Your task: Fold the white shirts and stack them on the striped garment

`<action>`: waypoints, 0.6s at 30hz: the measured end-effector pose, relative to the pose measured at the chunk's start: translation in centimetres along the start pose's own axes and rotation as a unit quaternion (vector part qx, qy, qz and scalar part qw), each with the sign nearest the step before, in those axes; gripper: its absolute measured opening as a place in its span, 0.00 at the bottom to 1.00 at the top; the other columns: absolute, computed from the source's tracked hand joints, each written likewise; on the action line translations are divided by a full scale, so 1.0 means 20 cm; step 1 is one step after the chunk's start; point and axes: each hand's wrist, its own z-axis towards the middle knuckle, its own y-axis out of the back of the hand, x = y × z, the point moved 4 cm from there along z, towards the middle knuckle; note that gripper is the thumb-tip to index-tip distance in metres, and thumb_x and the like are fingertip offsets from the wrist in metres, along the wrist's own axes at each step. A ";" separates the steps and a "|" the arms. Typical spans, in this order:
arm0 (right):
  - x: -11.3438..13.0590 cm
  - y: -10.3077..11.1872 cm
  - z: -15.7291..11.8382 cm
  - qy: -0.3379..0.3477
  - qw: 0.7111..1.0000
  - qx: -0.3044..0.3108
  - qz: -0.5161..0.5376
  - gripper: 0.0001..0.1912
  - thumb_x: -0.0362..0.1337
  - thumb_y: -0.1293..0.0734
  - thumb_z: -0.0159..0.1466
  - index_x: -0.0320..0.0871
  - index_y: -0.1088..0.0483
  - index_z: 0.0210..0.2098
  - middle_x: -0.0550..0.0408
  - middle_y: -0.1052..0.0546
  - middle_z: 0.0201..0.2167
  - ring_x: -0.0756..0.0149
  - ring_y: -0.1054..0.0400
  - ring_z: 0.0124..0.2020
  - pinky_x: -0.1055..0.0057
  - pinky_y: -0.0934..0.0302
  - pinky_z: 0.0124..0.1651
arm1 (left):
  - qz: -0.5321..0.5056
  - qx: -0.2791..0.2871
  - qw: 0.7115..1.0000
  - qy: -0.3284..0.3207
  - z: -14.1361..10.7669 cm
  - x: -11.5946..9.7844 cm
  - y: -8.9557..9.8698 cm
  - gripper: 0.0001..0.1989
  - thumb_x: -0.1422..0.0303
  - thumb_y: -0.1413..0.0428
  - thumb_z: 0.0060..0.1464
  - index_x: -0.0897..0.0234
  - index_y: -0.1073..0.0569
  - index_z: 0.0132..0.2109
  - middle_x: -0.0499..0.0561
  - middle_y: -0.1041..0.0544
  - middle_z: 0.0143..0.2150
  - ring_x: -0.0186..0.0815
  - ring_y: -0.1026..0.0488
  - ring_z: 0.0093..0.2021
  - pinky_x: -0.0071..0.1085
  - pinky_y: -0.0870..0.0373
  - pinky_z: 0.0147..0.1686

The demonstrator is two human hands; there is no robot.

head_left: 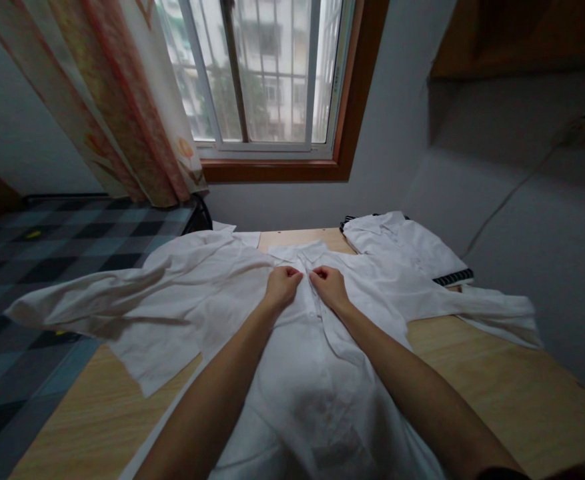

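Observation:
A white long-sleeved button-up shirt (pixel 317 373) lies spread out, its collar (pixel 299 252) toward the window and its sleeves stretched to both sides. Just below the collar, my left hand (pixel 283 285) pinches the front edge of the shirt between thumb and fingers. My right hand (pixel 329 285) is closed the same way on the opposite side of the front opening, a small gap away. Small buttons show faintly along the placket below the hands. Whether a button sits in either pinch is hidden.
Under the shirt is a light wooden table (pixel 492 387). Folded white clothes with dark striped trim (pixel 397 240) are stacked at the back right. White fabric (pixel 157 347) lies at the left. A bed with a checked cover (pixel 27 267) adjoins the table's left, below a curtain (pixel 117 100) and window (pixel 267 80).

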 end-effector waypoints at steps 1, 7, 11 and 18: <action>0.01 0.00 0.00 0.002 1.000 -0.008 0.012 0.10 0.39 0.35 0.57 0.40 0.24 0.30 0.53 0.21 0.26 0.64 0.29 0.29 0.72 0.38 0.35 | -0.006 0.002 1.000 0.004 0.00 0.00 -0.01 0.08 0.68 0.44 0.47 0.66 0.24 0.25 0.47 0.27 0.20 0.34 0.30 0.27 0.26 0.40 0.27; 0.07 0.00 -0.04 0.071 0.996 -0.040 -0.047 0.09 0.37 0.37 0.58 0.42 0.25 0.29 0.54 0.22 0.28 0.66 0.31 0.30 0.71 0.40 0.37 | -0.040 0.014 0.999 0.032 -0.02 0.00 -0.03 0.06 0.69 0.45 0.43 0.66 0.27 0.22 0.45 0.33 0.16 0.31 0.34 0.22 0.25 0.43 0.23; 0.04 -0.02 -0.04 0.066 0.996 -0.024 -0.047 0.08 0.35 0.36 0.57 0.41 0.25 0.29 0.53 0.22 0.27 0.65 0.31 0.29 0.71 0.40 0.37 | -0.074 0.027 0.996 0.052 -0.03 0.01 -0.04 0.06 0.68 0.45 0.43 0.65 0.29 0.22 0.44 0.36 0.14 0.29 0.38 0.18 0.24 0.45 0.19; -0.01 -0.04 -0.02 0.023 0.998 -0.012 0.049 0.08 0.37 0.34 0.54 0.41 0.23 0.29 0.53 0.20 0.26 0.64 0.28 0.28 0.71 0.37 0.35 | -0.138 0.045 0.987 0.074 -0.04 0.01 -0.05 0.08 0.66 0.45 0.43 0.66 0.30 0.23 0.41 0.41 0.12 0.25 0.45 0.13 0.23 0.51 0.15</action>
